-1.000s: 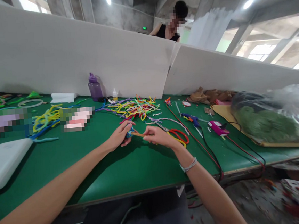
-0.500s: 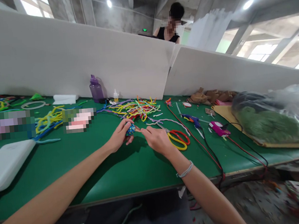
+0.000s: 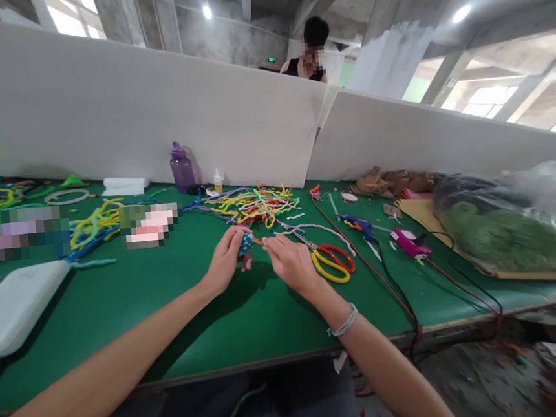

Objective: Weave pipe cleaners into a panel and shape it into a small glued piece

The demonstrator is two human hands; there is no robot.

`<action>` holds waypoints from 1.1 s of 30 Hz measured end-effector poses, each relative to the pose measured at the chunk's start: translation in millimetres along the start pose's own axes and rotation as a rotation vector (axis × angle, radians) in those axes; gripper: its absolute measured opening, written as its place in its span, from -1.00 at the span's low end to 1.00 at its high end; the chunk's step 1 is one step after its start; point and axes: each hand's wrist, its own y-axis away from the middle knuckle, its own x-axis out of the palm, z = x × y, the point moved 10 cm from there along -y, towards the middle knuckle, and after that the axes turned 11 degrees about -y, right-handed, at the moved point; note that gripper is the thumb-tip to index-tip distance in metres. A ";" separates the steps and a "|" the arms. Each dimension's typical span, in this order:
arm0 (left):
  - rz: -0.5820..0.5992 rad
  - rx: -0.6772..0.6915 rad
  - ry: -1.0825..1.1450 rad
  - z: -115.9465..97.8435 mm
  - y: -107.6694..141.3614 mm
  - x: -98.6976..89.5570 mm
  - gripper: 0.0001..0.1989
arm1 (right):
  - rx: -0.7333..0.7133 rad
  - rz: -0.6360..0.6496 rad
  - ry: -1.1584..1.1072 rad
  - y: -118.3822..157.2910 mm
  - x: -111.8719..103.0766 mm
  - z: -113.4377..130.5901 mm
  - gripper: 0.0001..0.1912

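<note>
Over the green table (image 3: 186, 333), my left hand (image 3: 227, 260) is closed around a small blue ball-like piece with yellow spots (image 3: 245, 244). My right hand (image 3: 287, 259) is pinched on a thin orange-brown strip (image 3: 258, 241) that reaches to the blue piece. Just behind both hands lies a heap of colourful fuzzy stems (image 3: 258, 204). Scissors with red and yellow handles (image 3: 334, 263) rest right beside my right hand. What the strip is made of is too small to tell.
A purple bottle (image 3: 182, 168) and a small glue bottle (image 3: 218, 180) stand at the back. A blue glue gun (image 3: 357, 225), a magenta device (image 3: 410, 242) and cables are on the right, near bagged green material (image 3: 499, 234). A white device (image 3: 19, 309) sits left. A person (image 3: 310, 50) is behind the partition.
The camera view has shifted slightly. Both hands still hold the same things, and the blue piece appears slightly turned. The person behind the partition has moved a little left and lower.
</note>
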 end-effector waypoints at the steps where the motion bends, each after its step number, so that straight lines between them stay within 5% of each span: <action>1: -0.022 0.011 -0.015 -1.2 0.9 -0.7 -0.71 | 0.015 -0.013 -0.022 0.1 -0.6 -0.2 -0.70; 9: -0.145 0.089 -0.121 -12.8 7.5 -7.7 -0.72 | 0.023 -0.083 -0.066 -1.3 -7.8 -0.1 -0.70; 18: 0.083 -0.056 0.168 -0.9 -1.2 5.8 -0.63 | -0.292 -0.045 0.206 10.0 -8.6 20.3 -0.75; 28: -0.090 0.052 0.155 -4.7 5.5 -3.4 -0.66 | -0.107 -0.116 0.132 4.6 -6.1 14.2 -0.70; 33: -0.083 0.032 0.218 -3.3 6.3 2.5 -0.67 | -0.107 -0.126 0.008 6.9 -3.0 8.9 -0.69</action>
